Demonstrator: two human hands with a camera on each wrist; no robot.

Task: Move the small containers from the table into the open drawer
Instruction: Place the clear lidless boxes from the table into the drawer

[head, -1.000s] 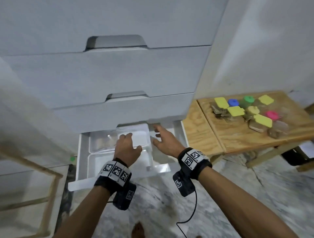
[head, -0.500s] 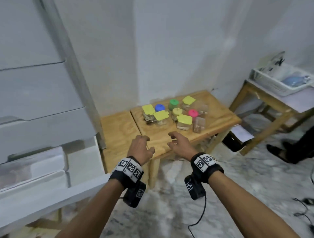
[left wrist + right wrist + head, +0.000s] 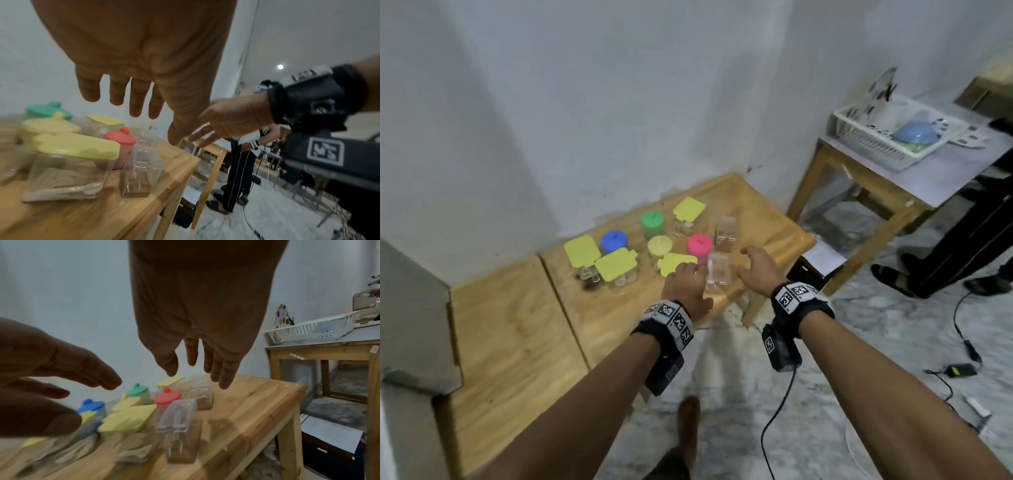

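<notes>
Clear container [image 3: 717,277] between both hands' spread fingers [image 3: 748,252], seemingly untouched, on wooden table [image 3: 767,222].

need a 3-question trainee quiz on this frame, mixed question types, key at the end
1. True or false: the left hand is gripping a container.
2. Multiple choice: which container stands between the two hands in the head view? A) the blue-lidded jar B) the near clear lidless container C) the green-lidded jar
3. Fill in: the pink-lidded jar stands on the wooden ____.

Key
1. False. The left hand is open above the table, and the right hand is open too; neither holds anything.
2. B, the near clear lidless container. The blue-lidded jar and the green-lidded jar stand farther back.
3. table.
</notes>
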